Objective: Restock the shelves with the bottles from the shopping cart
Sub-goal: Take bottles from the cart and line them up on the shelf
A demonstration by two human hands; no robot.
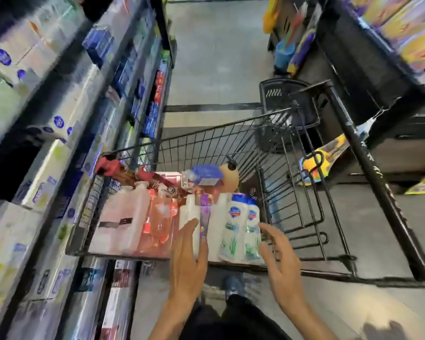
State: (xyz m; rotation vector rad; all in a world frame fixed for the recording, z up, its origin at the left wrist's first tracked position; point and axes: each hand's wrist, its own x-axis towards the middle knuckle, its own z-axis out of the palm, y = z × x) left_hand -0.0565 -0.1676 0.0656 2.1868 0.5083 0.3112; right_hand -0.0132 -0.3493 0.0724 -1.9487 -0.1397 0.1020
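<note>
Both hands, the left hand [188, 256] and right hand [279, 261], reach spread and empty toward the shopping cart [231, 133]; each should wrap one blue-capped white bottle [233, 229] around its body before lifting.

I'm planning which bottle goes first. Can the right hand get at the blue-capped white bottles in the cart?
Probably yes. The right hand is open just beside the blue-capped white bottles, with nothing between them.
</note>
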